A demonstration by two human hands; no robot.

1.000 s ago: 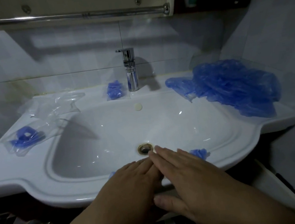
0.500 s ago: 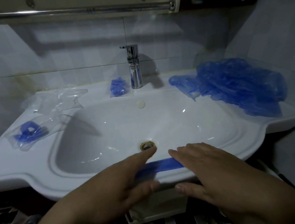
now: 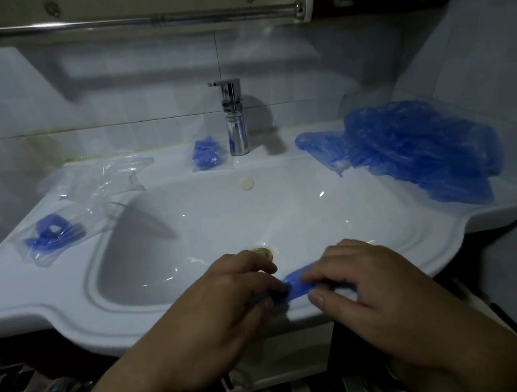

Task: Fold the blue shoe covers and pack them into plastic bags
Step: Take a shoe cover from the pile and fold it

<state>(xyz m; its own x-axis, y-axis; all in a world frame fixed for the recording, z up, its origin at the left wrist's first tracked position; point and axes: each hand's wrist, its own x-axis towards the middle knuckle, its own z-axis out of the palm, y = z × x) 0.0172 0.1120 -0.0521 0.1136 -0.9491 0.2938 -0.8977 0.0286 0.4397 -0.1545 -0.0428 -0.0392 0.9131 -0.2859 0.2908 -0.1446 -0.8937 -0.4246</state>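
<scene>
Blue shoe cover [image 3: 296,286], folded into narrow strip, over front rim of sink [image 3: 69,312]. Left hand [image 3: 220,317] and right hand [image 3: 371,291] pinch its ends, fingers curled. Unfolded pile [image 3: 414,150] back right. Packed bag [image 3: 50,236] on left ledge.

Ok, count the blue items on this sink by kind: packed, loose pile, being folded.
Packed bags: 2
Loose pile of shoe covers, single covers not countable: 1
Folded cover pinched between left hand and right hand: 1
Total: 4
</scene>
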